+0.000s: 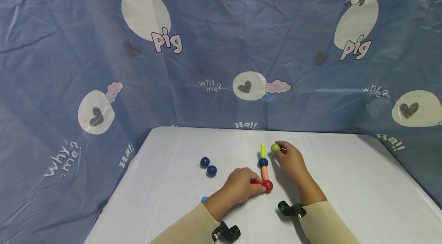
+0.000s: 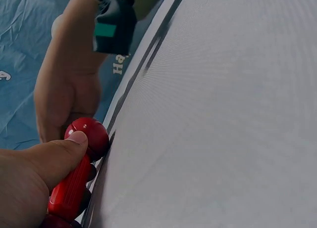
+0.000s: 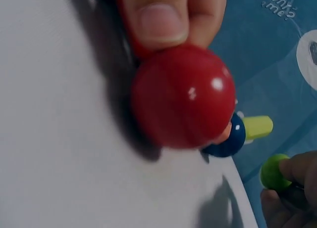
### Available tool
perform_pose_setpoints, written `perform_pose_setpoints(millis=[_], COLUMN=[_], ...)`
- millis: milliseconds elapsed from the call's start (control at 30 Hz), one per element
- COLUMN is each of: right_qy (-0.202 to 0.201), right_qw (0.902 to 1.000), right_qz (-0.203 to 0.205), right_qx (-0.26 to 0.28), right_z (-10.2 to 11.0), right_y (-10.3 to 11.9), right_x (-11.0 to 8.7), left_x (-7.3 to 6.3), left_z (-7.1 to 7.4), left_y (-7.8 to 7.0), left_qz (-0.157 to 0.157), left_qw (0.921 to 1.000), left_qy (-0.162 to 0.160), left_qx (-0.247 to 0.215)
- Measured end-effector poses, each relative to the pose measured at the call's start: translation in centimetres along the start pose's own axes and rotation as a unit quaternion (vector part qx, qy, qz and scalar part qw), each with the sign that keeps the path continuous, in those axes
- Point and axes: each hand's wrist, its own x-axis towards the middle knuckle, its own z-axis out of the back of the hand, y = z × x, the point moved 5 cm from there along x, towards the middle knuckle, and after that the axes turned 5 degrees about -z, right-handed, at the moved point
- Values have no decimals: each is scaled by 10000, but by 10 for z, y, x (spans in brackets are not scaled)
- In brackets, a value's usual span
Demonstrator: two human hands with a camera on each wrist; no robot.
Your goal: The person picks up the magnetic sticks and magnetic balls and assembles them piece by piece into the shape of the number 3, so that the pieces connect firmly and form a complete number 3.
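My left hand [image 1: 243,185] grips a red rod [image 2: 69,191], its thumb laid against the red ball [image 1: 267,186] at the rod's end. From that ball an orange rod [image 1: 264,173] runs away to a dark blue ball [image 1: 263,162], and a yellow-green rod [image 1: 263,150] continues beyond it. Beside this far rod, on its right, my right hand [image 1: 290,159] pinches a green ball [image 1: 275,147] between thumb and fingers. In the right wrist view the red ball [image 3: 183,97] fills the middle, with the green ball [image 3: 275,172] at lower right. Another dark red ball [image 2: 57,221] shows under the left hand.
Two loose dark blue balls, one farther back [image 1: 205,162] and one nearer [image 1: 211,170], lie left of the joined pieces. A light blue piece [image 1: 205,199] is partly hidden behind the left forearm. A patterned blue cloth [image 1: 221,44] hangs behind the white table [image 1: 165,182].
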Motion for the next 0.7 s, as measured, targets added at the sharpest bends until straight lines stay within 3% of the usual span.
perform_pose_setpoints(millis=[333,700], right_qy=[-16,281], right_qw=[9991,9983], right_qz=[2,7], right_qx=[434,503], right_z=[-3,-16], right_y=[24,29], right_x=[17,32], left_x=[1,2], left_z=[-1,-1], left_y=[2,2], left_qz=[-67,-130], left_qw=[9999,9996], left_qy=[7,3], left_qx=[131,247])
